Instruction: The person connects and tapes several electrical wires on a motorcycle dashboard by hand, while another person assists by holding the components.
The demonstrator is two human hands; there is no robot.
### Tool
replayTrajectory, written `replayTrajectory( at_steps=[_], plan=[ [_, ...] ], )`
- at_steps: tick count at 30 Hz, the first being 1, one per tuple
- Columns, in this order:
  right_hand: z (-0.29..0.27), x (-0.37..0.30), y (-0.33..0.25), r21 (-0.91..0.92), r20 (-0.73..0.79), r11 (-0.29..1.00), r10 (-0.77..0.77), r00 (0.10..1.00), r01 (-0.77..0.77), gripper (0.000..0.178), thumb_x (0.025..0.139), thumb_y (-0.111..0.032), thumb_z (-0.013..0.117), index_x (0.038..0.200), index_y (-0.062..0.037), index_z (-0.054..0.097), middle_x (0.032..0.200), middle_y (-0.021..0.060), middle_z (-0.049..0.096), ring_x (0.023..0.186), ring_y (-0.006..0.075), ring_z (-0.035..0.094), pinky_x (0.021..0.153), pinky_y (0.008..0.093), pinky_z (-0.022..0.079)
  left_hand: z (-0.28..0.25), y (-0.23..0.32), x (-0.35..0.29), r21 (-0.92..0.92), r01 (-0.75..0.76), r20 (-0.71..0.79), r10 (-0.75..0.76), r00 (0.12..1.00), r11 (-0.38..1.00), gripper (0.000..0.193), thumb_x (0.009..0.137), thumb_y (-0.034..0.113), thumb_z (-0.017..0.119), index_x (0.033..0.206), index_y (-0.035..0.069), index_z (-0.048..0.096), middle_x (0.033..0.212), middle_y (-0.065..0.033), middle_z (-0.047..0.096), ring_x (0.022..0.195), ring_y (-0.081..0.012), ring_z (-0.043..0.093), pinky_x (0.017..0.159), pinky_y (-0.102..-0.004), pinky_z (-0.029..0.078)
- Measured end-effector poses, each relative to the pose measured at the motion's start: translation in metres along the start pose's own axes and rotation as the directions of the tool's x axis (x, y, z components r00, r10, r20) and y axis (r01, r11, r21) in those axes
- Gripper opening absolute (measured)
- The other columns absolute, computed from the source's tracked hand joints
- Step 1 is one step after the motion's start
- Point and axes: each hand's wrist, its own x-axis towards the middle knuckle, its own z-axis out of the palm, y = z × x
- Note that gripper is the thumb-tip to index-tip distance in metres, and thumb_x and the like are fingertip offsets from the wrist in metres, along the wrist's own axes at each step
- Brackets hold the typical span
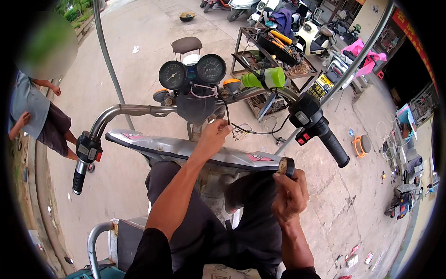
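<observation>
My left hand [213, 138] is closed in a pinch behind the silver front panel [186, 148] of a three-wheeled vehicle, below the instrument gauges. Thin loose wires [240, 132] come out at its fingertips, and a black cable [253, 133] runs from there toward the right handlebar grip. In my right hand [290, 195], raised above my right thigh, is a roll of black tape [288, 166] gripped between thumb and fingers. The chrome handlebar [125, 109] spans in front of me, carrying two round gauges [211, 69] and a switch block [304, 110].
A green bottle [272, 78] is strapped to the handlebar. Beyond stands a metal tool cart [297, 69] heaped with tools. Upright metal poles [109, 60] flank the handlebar. At the left stands another person [35, 111]. Parked scooters [311, 37] and an orange stool [361, 145] are at the right.
</observation>
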Motion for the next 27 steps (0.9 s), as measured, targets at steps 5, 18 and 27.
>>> replayTrajectory(
  at_steps=[5, 18, 27],
  plan=[
    [0.075, 0.019, 0.039, 0.132, 0.104, 0.93, 0.33, 0.938, -0.342, 0.028, 0.084, 0.013, 0.069, 0.107, -0.0029, 0.073, 0.106, 0.0139, 0.064, 0.095, 0.0285, 0.066, 0.082, 0.0324, 0.052, -0.007, 0.003, 0.011, -0.159, 0.073, 0.091, -0.059, 0.994, 0.985, 0.027, 0.104, 0.023, 0.063, 0.116, -0.002, 0.067, 0.096, -0.0049, 0.072, 0.086, -0.0106, 0.066, 0.074, -0.0271, 0.056],
    [0.156, 0.07, 0.12, 0.028, 0.299, 0.96, 0.258, 0.919, -0.279, 0.022, 0.088, -0.013, 0.079, 0.107, -0.0015, 0.073, 0.1, 0.0096, 0.065, 0.079, 0.0247, 0.069, 0.071, 0.035, 0.054, -0.029, -0.006, 0.041, -0.806, 0.092, 0.091, -0.032, 0.995, 0.585, 0.021, 0.102, 0.021, 0.067, 0.11, 0.001, 0.069, 0.086, -0.005, 0.068, 0.079, -0.0155, 0.065, 0.073, -0.0313, 0.053],
    [0.144, 0.067, 0.136, 0.385, 0.429, 0.746, 0.378, 0.821, -0.544, 0.018, 0.097, -0.015, 0.072, 0.102, 0.0023, 0.072, 0.087, 0.0037, 0.063, 0.071, 0.0102, 0.053, 0.065, 0.0264, 0.044, -0.026, 0.001, 0.037, -0.817, 0.136, 0.153, -0.017, 0.988, 0.561, 0.022, 0.096, 0.011, 0.073, 0.115, 0.002, 0.067, 0.091, -0.0054, 0.068, 0.082, -0.0152, 0.064, 0.074, -0.0308, 0.05]
  ],
)
